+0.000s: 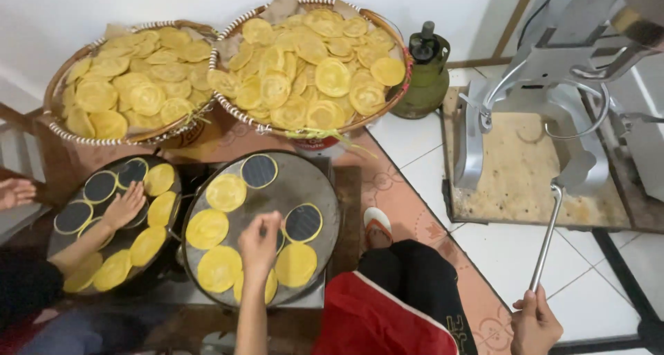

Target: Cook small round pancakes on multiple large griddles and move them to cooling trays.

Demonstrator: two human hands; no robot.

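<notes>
Low in the middle of the frame, the person's left hand (259, 243) reaches over a round grey griddle (319, 182), its fingers curled and pressed down onto the pan surface, touching a dark ring mould (277, 241) that sits between yellow dough rounds; whether it pinches anything cannot be told. Around it lie several yellow discs (207, 228), two of them just left of the hand, and more dark moulds with yellow rims, one (303, 223) just right of the hand and one near the griddle's upper edge. At the lower right corner, the right hand (536, 325) is closed around the bottom end of a long metal lever (546, 241) that rises to a steel press (539, 130) standing on a floury board (515, 182) in the upper right. To the left, another person's hand (126, 206) rests flat on a second griddle (66, 241) carrying more discs and moulds, and that person's other hand (15, 192) shows at the left edge, open. Across the top of the frame sit two woven baskets (62, 130) heaped with finished yellow rounds, touching each other, with a green gas bottle (425, 71) just right of them on the white tiled floor (622, 272).
</notes>
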